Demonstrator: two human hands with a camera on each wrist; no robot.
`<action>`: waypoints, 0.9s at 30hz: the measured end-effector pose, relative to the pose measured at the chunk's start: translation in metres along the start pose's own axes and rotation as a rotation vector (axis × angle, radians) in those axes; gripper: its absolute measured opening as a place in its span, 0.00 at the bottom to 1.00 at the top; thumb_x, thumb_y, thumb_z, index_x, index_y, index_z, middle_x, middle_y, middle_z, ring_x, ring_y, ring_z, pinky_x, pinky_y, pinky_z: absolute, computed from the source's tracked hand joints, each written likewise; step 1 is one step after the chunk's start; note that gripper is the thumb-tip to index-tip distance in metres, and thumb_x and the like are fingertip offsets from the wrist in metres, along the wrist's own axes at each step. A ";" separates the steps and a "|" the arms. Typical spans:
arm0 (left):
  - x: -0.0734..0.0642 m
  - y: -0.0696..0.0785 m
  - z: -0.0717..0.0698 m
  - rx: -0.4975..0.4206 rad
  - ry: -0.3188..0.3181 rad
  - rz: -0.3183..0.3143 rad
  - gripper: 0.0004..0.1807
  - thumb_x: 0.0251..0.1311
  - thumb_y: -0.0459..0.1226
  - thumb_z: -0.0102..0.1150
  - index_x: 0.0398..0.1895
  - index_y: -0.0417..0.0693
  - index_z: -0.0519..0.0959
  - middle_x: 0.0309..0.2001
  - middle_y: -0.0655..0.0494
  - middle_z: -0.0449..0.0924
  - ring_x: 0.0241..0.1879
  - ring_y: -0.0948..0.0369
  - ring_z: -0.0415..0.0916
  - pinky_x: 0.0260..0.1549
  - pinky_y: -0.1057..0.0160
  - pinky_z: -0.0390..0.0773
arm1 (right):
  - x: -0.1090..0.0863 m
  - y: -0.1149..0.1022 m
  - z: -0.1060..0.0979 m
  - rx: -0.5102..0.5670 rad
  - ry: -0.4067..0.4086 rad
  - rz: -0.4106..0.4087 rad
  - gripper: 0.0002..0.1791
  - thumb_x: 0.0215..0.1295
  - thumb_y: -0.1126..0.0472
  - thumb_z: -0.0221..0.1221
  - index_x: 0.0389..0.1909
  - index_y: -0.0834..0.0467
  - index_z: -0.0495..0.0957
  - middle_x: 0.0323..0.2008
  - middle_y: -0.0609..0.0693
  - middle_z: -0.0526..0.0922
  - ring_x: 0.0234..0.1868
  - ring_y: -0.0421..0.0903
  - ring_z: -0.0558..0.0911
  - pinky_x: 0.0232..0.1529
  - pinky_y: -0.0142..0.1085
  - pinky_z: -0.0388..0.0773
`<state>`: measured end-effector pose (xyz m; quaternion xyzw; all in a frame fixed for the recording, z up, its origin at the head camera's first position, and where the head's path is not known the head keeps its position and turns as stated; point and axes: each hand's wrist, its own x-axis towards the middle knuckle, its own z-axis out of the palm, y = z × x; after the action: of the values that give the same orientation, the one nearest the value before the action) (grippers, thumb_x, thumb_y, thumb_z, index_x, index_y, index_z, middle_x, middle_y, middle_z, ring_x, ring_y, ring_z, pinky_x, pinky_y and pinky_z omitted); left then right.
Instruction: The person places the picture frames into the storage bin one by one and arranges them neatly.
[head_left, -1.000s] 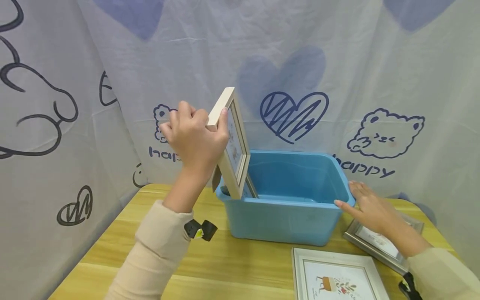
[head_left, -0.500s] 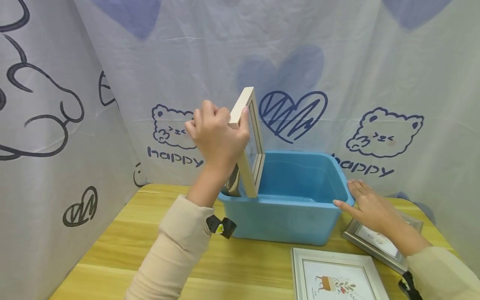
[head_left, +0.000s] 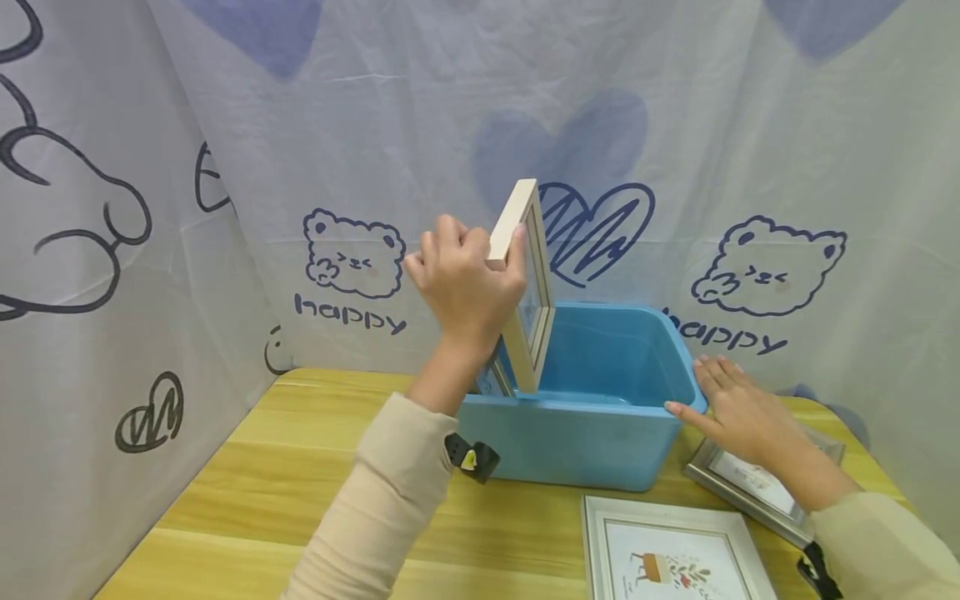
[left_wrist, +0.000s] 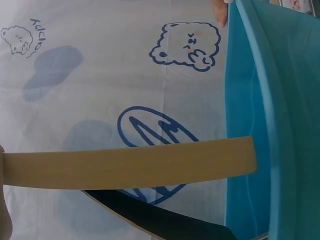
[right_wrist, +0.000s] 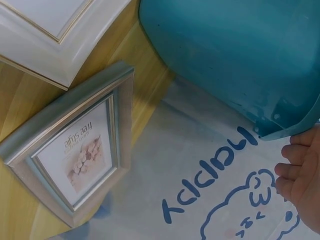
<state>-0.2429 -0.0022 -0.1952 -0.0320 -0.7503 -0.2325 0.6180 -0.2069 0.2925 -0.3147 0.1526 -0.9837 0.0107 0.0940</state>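
My left hand [head_left: 472, 279] grips the upper end of a cream picture frame [head_left: 528, 333], fingers behind and thumb on its front edge. The frame stands on edge, leaning, its lower corner overlapping the front rim of a blue plastic bin [head_left: 570, 442]. In the left wrist view the frame's side edge [left_wrist: 150, 162] crosses the picture, with a dark flap below. Another picture frame [head_left: 493, 379] leans inside the bin's left end, partly hidden by my wrist. My right hand [head_left: 738, 417] rests at the bin's right rim, thumb extended at the front corner, fingers along the outside.
A white picture frame [head_left: 678, 517] with a plant drawing lies on the wooden table [head_left: 225, 500] in front of the bin. Beside it a silver-grey frame [right_wrist: 72, 150] lies partly under my right forearm. A printed curtain [head_left: 412, 125] hangs close behind the bin.
My left hand has moved right with the cream frame, from the bin's left end toward its middle, dipping slightly at the last. My right hand has stayed at the rim.
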 end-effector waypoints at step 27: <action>-0.064 -0.013 0.033 0.002 -0.015 0.019 0.23 0.53 0.50 0.58 0.10 0.45 0.72 0.22 0.52 0.69 0.25 0.55 0.66 0.29 0.56 0.62 | 0.000 0.000 0.001 -0.019 0.010 -0.006 0.46 0.67 0.35 0.40 0.62 0.77 0.58 0.64 0.74 0.57 0.65 0.72 0.57 0.64 0.60 0.54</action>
<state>-0.2623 0.0143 -0.2634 -0.0403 -0.7549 -0.2257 0.6145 -0.2071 0.2926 -0.3162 0.1546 -0.9828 0.0016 0.1006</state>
